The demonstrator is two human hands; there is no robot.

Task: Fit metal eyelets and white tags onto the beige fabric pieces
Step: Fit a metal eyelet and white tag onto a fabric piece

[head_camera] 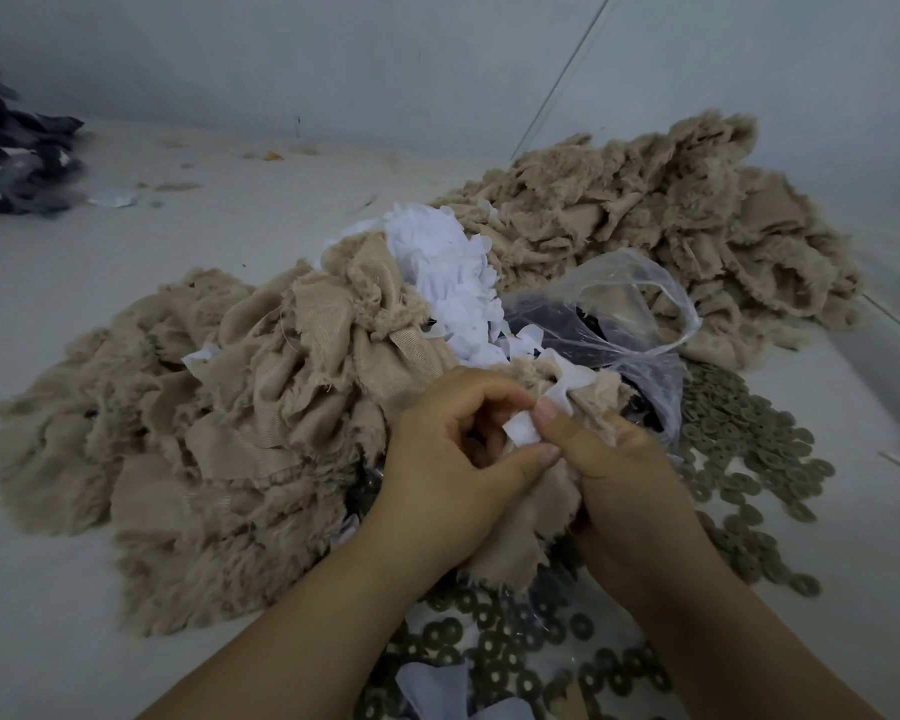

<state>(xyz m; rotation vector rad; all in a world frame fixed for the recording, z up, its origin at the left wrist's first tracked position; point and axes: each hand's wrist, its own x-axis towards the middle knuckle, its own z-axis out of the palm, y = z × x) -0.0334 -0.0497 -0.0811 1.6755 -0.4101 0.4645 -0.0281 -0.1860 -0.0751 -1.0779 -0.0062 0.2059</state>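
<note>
My left hand (450, 459) and my right hand (630, 491) meet over a beige fabric piece (520, 532) held between them. Both thumbs pinch a small white tag (521, 427) against the fabric's top. A second white tag (572, 379) sticks up just behind my fingers. Whether an eyelet sits in the fabric is hidden by my fingers. Loose round metal eyelets (749, 459) lie scattered to the right and below my wrists (494, 646). A heap of white tags (448, 272) lies behind my hands.
A large beige fabric pile (188, 433) spreads on the left and another (671, 215) at the back right. A clear plastic bag (624, 324) lies open behind my right hand. Dark cloth (11, 153) sits at the far left on the pale floor.
</note>
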